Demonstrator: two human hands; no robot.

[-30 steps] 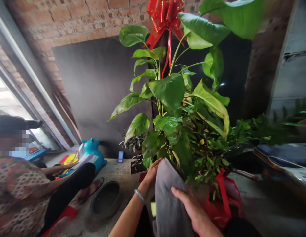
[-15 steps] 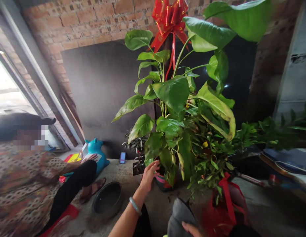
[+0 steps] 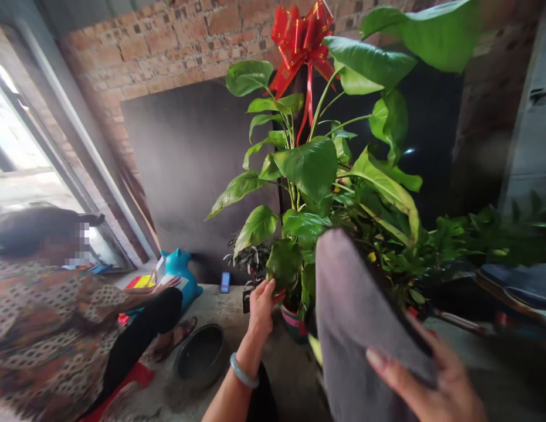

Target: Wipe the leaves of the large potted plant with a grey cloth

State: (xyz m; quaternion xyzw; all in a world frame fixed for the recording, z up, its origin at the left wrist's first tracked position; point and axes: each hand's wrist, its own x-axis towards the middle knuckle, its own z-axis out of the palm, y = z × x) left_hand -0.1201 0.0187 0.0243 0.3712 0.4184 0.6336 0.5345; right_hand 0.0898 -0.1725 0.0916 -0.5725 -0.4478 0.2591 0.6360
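Note:
A tall potted plant with broad green leaves and a red ribbon bow on top stands in front of me. My left hand, with a pale bangle on its wrist, pinches a low leaf near the pot. My right hand holds up a grey cloth close to the camera; it covers the plant's lower right side.
A person in a patterned top sits at the left beside a teal toy. A dark round bowl lies on the concrete floor. A small phone leans on a dark board against the brick wall. More foliage spreads to the right.
My right hand dropped with the grey cloth, then raised it high in front of the plant. My left hand moved off the cloth onto a low leaf.

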